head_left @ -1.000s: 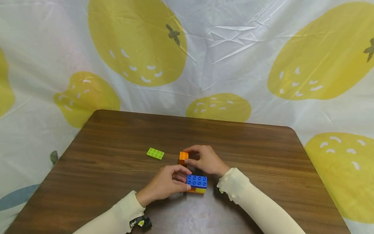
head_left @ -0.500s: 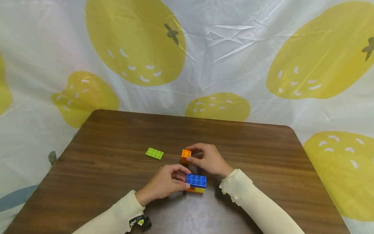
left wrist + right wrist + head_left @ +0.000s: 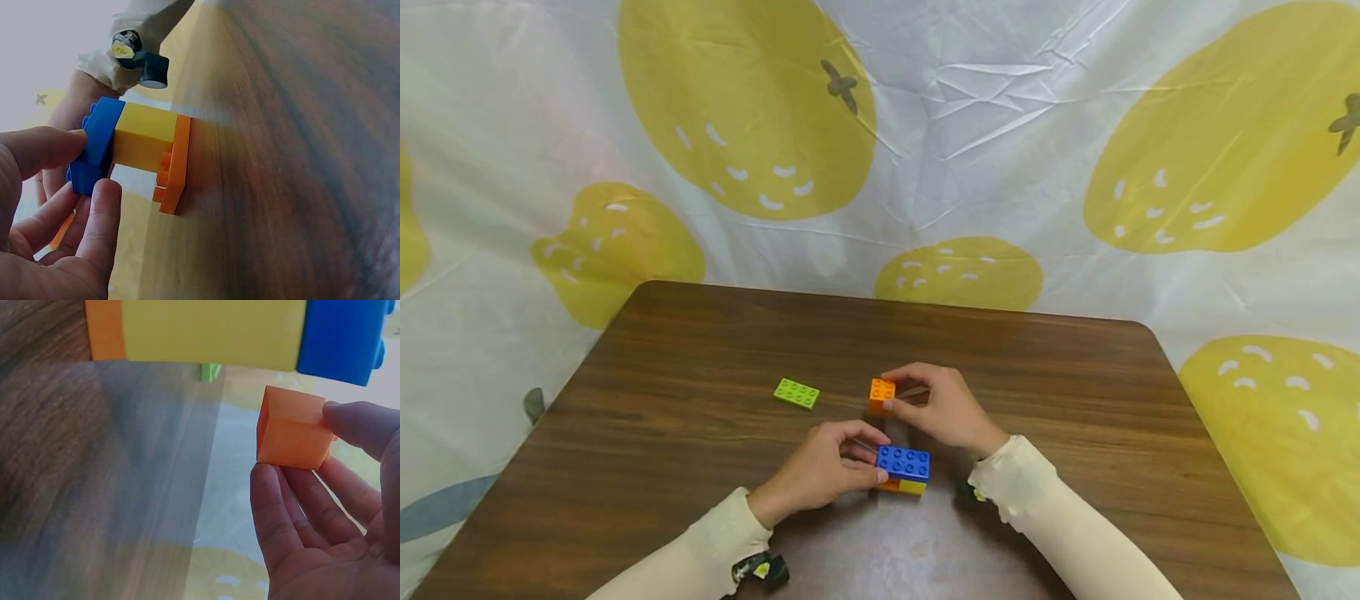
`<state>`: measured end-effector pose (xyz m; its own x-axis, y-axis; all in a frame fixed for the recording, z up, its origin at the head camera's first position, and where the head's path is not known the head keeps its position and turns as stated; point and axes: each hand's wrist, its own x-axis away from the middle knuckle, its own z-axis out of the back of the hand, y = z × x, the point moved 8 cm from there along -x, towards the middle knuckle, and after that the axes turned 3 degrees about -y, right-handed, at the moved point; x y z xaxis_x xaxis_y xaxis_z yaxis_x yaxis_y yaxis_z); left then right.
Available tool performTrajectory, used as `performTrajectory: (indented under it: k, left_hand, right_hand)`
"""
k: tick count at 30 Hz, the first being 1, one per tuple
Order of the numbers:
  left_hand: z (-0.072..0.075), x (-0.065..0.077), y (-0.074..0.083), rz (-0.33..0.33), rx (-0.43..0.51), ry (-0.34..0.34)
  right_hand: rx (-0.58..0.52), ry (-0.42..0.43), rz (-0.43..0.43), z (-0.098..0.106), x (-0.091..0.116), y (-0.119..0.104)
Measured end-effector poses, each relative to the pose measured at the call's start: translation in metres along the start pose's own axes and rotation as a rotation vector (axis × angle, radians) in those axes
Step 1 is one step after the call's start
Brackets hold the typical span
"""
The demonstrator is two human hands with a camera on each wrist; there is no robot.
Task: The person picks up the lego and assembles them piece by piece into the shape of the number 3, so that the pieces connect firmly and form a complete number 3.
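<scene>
My left hand (image 3: 823,468) pinches the left end of a blue toy brick (image 3: 904,462) between thumb and fingers. In the left wrist view that blue brick tops a small stack: a yellow brick (image 3: 145,137) beneath it, then a flat orange plate brick (image 3: 178,165) at the bottom, by the table. The blue brick overhangs the yellow one. My right hand (image 3: 947,408) holds a small square orange brick (image 3: 882,395) by its sides, studs up, beyond the stack. Seen from the right wrist, this orange brick (image 3: 295,428) is raised off the table, its hollow underside partly showing.
A flat lime-green plate brick (image 3: 797,393) lies on the brown wooden table (image 3: 715,350), left of the orange brick. Behind the table hangs a white cloth (image 3: 917,150) printed with yellow fruit. Each wrist wears a small black camera (image 3: 762,572).
My right hand has lifted the small orange brick and moved it slightly right and away from me. The left hand stays on the blue brick, and the stack keeps its place.
</scene>
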<state>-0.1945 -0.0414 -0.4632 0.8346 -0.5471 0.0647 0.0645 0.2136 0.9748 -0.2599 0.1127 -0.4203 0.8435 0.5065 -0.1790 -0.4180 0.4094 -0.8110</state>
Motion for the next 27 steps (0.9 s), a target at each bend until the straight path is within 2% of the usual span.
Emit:
performTrajectory:
  k: [17,27]
  left_hand:
    - [0.0,0.0,0.0,0.001,-0.002,-0.006]
    - [-0.001,0.0,-0.001,-0.002,0.008,-0.006]
  right_hand:
    - [0.001,0.01,-0.009,0.008,0.014,-0.012]
    - [0.022,0.036,0.026,0.013,0.027,-0.018]
